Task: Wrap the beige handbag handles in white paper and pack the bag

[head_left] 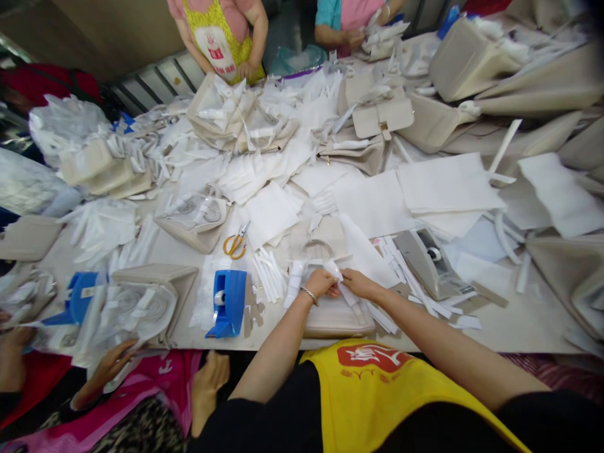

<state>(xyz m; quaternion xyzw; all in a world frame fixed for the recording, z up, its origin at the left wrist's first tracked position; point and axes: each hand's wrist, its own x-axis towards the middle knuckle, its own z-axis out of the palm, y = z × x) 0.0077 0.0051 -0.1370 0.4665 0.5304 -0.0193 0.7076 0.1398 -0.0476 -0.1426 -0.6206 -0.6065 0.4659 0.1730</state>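
Observation:
My left hand (321, 283), with a bracelet on the wrist, and my right hand (358, 283) meet over a beige handbag (337, 318) at the table's near edge. Both hands pinch a strip of white wrapping paper (336, 272) around the bag's arched handle (318, 246). The fingers of both are closed on the paper. A blue tape dispenser (229, 303) stands to the left of my left arm. A grey tape dispenser (427, 261) lies to the right of my right hand. Orange-handled scissors (236, 242) lie beyond the blue dispenser.
The long table (519, 327) is covered with white paper sheets (448, 185), paper strips and several beige handbags (382, 116). Two people stand at the far side. Another person's hand (111, 368) works on a wrapped bag (141, 302) at the left, near a second blue dispenser (78, 296).

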